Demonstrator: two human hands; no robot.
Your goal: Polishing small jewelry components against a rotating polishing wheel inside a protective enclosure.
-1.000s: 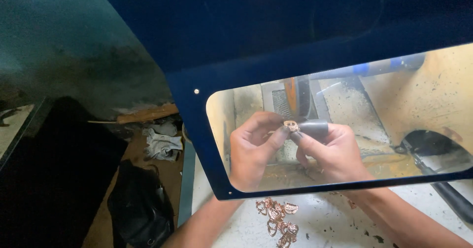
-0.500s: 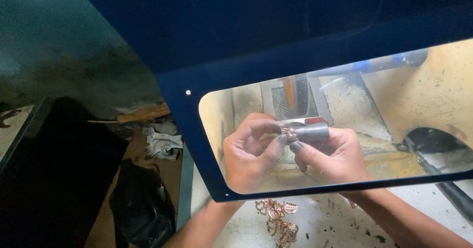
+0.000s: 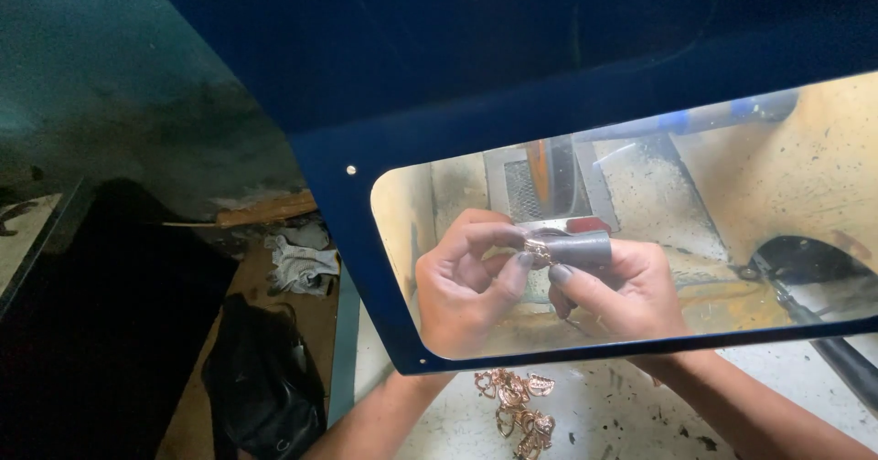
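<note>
- A small rose-gold jewellery piece (image 3: 538, 251), shiny and openwork, is pinched between the fingertips of the left hand (image 3: 466, 286); it sits right at the mouth of the nozzle, seen through the cabinet's clear window, and its exact shape is too small to tell.
- A grey cylindrical nozzle (image 3: 578, 249), matte, lies roughly level, gripped in the right hand (image 3: 622, 291), with its open end pointing left and touching or just beside the jewellery piece.
- Both are held up in the air, between the two hands.
</note>
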